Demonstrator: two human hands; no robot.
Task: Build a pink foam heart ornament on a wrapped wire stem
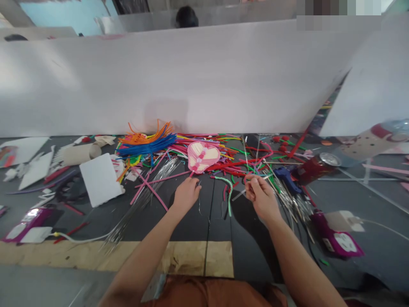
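Note:
My left hand is closed at the short pink stem of a pink-and-cream heart-shaped pipe-cleaner piece, which stands just beyond the fingers. A thin wire loops down beside that hand over the dark table. To the right, my right hand is pinched shut; faint pale strands show above its fingertips, too fine to name. Between the hands lies a bent mint-green pipe cleaner. Behind them spreads a heap of mixed red, pink and green pipe cleaners.
Orange and blue pipe-cleaner bundles lie back left, near a white card and metal wires. At right are a blue glue gun, a red can, a tilted bottle and a purple box. A white partition stands behind.

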